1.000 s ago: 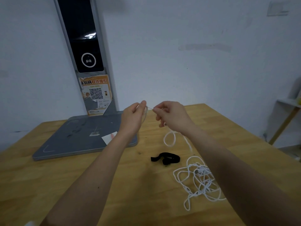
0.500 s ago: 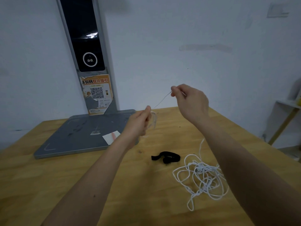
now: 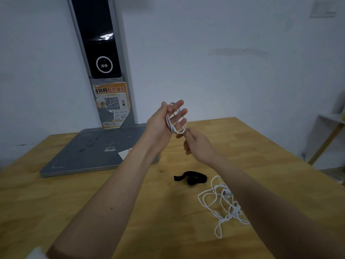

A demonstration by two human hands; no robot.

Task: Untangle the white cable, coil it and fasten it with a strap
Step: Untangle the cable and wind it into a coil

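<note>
My left hand (image 3: 169,119) is raised above the table with its fingers spread, and a loop of the white cable (image 3: 222,201) runs around the palm and fingers. Just below it, my right hand (image 3: 197,146) pinches the cable near the bottom of that loop. The rest of the cable lies in a loose tangle on the wooden table (image 3: 56,212) at the right, partly hidden by my right forearm. A black strap (image 3: 192,178) lies flat on the table between my arms, left of the tangle.
A grey flat base (image 3: 89,154) with a tall upright column (image 3: 100,58) stands at the back left against the wall; an orange QR sticker is on the column. A small white paper lies on the base. A shelf (image 3: 332,124) stands at the far right.
My right hand came down from its raised position to just under my left hand. My left hand has risen and spread its fingers, with a loop of cable now wound around it.
</note>
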